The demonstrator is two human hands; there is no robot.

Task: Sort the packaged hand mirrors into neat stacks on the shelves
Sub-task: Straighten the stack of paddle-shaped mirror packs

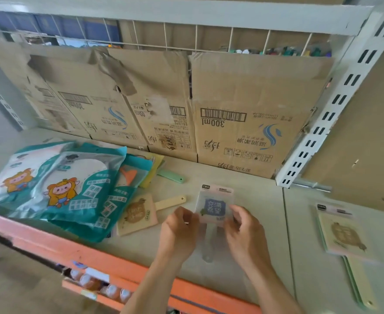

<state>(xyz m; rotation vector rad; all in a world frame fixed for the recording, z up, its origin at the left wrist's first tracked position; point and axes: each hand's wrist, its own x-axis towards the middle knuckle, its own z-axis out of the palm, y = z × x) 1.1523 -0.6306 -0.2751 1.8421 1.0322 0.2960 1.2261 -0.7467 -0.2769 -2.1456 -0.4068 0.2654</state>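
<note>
Both hands hold one packaged pink hand mirror (214, 206) with a blue label, in a clear bag, just above the shelf (243, 189). My left hand (179, 230) pinches its left edge and my right hand (244, 232) pinches its right edge. A loose yellow mirror (139, 214) with a brown print lies to the left, handle pointing right. A green mirror handle (171, 176) sticks out from under the pile further back. At the right lies a small stack of packaged mirrors (343, 234).
A heap of teal cartoon-printed bags (68, 189) covers the shelf's left part. Flattened cardboard boxes (250, 123) line the back. An orange shelf lip (77, 250) runs along the front, with bottles (100, 288) on the level below. A white slotted upright (336, 105) stands at the right.
</note>
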